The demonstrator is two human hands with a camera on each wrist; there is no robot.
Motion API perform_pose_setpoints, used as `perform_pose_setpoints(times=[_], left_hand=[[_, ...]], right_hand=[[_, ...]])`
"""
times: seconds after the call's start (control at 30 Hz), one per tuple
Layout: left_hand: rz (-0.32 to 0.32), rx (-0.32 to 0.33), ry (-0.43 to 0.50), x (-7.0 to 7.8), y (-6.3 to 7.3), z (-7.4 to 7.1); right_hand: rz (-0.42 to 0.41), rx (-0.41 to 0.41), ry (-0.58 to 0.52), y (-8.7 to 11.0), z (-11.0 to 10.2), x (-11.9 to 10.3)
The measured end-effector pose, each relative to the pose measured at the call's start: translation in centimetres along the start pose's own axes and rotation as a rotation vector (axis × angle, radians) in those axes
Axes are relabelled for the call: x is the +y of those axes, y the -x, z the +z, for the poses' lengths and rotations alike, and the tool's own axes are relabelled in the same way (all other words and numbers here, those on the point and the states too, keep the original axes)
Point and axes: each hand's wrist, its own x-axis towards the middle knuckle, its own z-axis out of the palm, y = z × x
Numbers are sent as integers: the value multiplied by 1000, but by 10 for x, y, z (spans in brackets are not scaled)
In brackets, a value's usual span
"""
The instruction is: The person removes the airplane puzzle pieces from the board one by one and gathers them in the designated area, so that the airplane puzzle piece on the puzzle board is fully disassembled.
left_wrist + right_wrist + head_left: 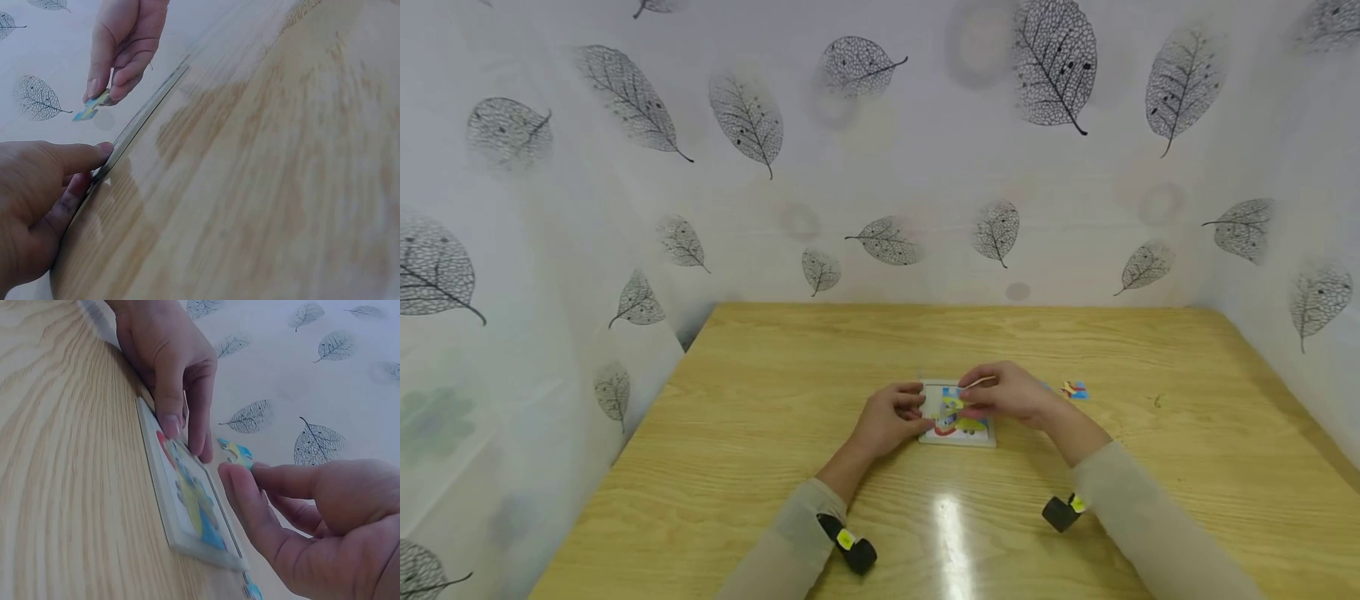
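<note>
A jigsaw puzzle board (957,442) with a pale raised frame lies on the table, partly filled with colourful pieces. My left hand (883,425) grips its left side, thumb at the near left of the picture and fingers along the edge. Between thumb and index finger, my right hand (1011,392) pinches a blue and yellow puzzle piece (239,454). In the right wrist view this piece is held up above the board. The same piece also shows below the right fingertips in the left wrist view. Part of the picture is hidden behind the right fingers.
Loose puzzle pieces (1075,390) lie on the wooden table (775,358) to the right of the board, partly behind the right hand. A leaf-patterned curtain (917,167) surrounds the table's back and sides. Black wrist cameras (857,554) hang by both sleeves.
</note>
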Motion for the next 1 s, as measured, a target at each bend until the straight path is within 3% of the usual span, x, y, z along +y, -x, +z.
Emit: perform_pose_setpoints(times=[0.53, 1.0], left_hand=[[-38, -11, -43, 3, 1, 0], [-41, -11, -45, 3, 2, -1]], right_hand=[[-18, 115, 37, 26, -38, 14], [40, 209, 127, 32, -35, 24]])
